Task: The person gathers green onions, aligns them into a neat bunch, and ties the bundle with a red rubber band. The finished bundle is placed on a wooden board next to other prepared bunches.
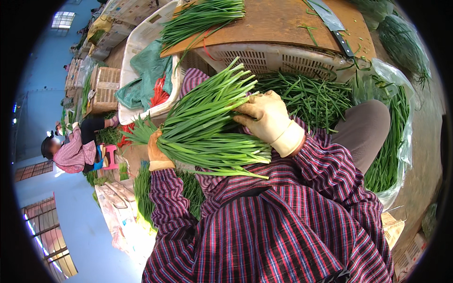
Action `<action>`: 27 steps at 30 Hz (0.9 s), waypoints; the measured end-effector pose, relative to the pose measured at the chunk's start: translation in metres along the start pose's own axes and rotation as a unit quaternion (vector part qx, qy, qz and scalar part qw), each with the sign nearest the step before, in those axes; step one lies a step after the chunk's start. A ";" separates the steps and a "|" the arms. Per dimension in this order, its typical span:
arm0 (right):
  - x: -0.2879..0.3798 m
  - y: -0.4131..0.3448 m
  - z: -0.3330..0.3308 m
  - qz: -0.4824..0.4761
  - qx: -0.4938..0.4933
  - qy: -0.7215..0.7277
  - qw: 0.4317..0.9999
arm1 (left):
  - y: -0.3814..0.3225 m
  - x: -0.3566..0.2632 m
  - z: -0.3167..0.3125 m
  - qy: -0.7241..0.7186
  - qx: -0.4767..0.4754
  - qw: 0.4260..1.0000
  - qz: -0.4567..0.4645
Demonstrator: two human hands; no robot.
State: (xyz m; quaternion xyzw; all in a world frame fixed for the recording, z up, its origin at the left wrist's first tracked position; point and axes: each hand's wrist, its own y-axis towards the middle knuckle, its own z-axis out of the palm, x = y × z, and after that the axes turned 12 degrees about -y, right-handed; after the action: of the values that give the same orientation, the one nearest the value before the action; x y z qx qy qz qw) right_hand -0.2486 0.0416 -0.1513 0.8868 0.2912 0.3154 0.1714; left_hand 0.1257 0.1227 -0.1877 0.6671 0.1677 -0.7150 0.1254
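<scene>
A fanned-out bunch of Chinese chives lies across my lap, its pale cut ends to the right and its leaf tips to the left. My left hand, in a stained work glove, is wrapped around the bunch near the leaf tips. At the pale ends, my right hand, in a cream glove, pinches a few stalks between thumb and fingers. Beyond the hands, a second bundle of chives rests on a wooden board. Loose chive leaves are heaped just past my right hand.
A knife lies on the board's right side, above a slotted plastic crate. A white crate holds green mesh sacking and red ties. Chives fill a clear plastic bag at right. Another person sits at far left.
</scene>
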 end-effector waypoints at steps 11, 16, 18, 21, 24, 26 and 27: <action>0.002 -0.007 0.002 -0.049 0.003 -0.141 0.989 | -0.002 0.003 0.007 0.078 -0.011 0.995 0.053; -0.015 -0.011 -0.002 -0.079 -0.006 -0.118 0.990 | 0.000 0.002 0.009 -0.238 -0.121 0.942 -0.203; -0.030 -0.015 -0.002 -0.036 -0.017 -0.119 0.992 | -0.003 0.002 0.012 -0.222 -0.128 0.949 -0.184; -0.048 -0.030 -0.005 0.123 0.015 -0.089 0.988 | -0.006 0.004 0.016 -0.188 -0.147 0.950 -0.200; -0.054 -0.045 -0.010 0.297 0.098 0.049 0.949 | -0.008 0.008 0.017 -0.236 -0.120 0.938 -0.225; -0.049 -0.051 -0.010 0.287 0.127 0.182 0.932 | -0.007 0.007 0.018 -0.244 -0.104 0.938 -0.224; -0.045 -0.051 -0.009 0.284 0.136 0.245 0.917 | -0.006 0.005 0.019 -0.246 -0.104 0.939 -0.217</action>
State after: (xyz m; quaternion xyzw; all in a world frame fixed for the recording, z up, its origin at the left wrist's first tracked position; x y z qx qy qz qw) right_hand -0.3036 0.0536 -0.1904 0.8421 0.1004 0.5152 -0.1241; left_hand 0.1058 0.1208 -0.1912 0.4009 0.3452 -0.8454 0.0734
